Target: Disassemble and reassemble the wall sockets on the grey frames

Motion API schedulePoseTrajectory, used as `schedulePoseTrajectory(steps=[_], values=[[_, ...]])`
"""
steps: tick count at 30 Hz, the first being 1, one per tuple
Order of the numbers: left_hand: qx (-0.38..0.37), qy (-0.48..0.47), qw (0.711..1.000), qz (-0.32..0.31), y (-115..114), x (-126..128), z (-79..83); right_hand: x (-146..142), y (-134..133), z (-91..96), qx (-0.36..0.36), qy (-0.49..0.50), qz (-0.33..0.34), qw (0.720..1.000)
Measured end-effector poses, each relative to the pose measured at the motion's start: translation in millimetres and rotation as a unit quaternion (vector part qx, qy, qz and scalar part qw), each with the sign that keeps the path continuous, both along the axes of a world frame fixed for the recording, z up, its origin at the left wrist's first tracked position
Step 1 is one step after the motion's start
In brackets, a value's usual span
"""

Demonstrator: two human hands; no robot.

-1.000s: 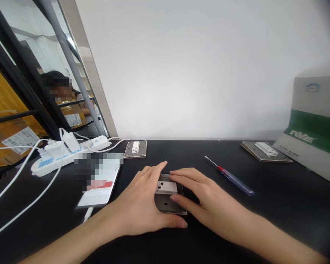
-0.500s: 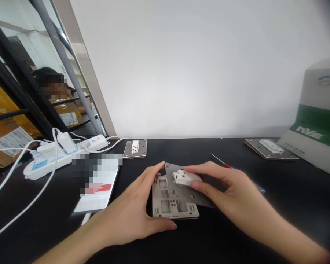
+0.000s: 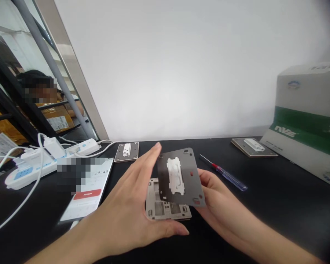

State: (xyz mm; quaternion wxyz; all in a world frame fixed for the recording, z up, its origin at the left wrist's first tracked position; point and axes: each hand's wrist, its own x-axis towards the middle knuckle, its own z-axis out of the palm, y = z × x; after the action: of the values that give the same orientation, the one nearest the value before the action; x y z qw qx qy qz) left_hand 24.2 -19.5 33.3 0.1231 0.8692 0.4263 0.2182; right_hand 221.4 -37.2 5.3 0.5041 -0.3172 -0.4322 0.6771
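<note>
A dark grey socket plate (image 3: 181, 179) with a white module in its middle is lifted off the table and tilted upright, its back facing me. My right hand (image 3: 217, 209) holds it from behind and below. My left hand (image 3: 132, 209) is beside its left edge, fingers stretched up and touching that edge, thumb low in front. Under the plate a light grey faceplate frame (image 3: 165, 209) with cut-outs lies flat on the black table (image 3: 277, 205).
A red-and-blue screwdriver (image 3: 227, 176) lies right of the hands. Two more socket plates rest at the back, one at left (image 3: 126, 151), one at right (image 3: 253, 146). A phone (image 3: 88, 189), a white power strip (image 3: 44, 161) with cables, and a green-white box (image 3: 308, 121) stand around.
The grey plate came off the frame, was raised by my right hand and turned upright; my left hand lifted from the frame to the plate's left edge.
</note>
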Motion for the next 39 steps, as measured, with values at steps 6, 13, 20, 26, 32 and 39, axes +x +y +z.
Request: schedulePoseTrajectory(steps=[6, 13, 20, 26, 32, 39], values=[[0.057, 0.025, 0.997, -0.049, 11, 14, 17.5, 5, 3, 4.6, 0.151, -0.225, -0.028, 0.962], [0.086, 0.044, 0.993, 0.066, 31, -24, 10.5, 17, 9, -0.9, 0.354, -0.601, 0.048, 0.714], [0.031, 0.071, 0.992, 0.099, 26, -42, -6.2, 33, 24, -1.9, 0.336, -0.657, 0.041, 0.674], [-0.02, 0.079, 0.995, 0.062, 18, -41, -18.9, 47, 41, -10.0, 0.339, -0.673, 0.016, 0.657], [-0.039, 0.067, 0.996, 0.05, 15, -39, -19.6, 48, 38, -14.2, 0.352, -0.698, 0.006, 0.624], [-0.06, 0.088, 0.993, 0.051, 17, -41, -23.2, 49, 36, -17.4, 0.37, -0.694, -0.011, 0.618]])
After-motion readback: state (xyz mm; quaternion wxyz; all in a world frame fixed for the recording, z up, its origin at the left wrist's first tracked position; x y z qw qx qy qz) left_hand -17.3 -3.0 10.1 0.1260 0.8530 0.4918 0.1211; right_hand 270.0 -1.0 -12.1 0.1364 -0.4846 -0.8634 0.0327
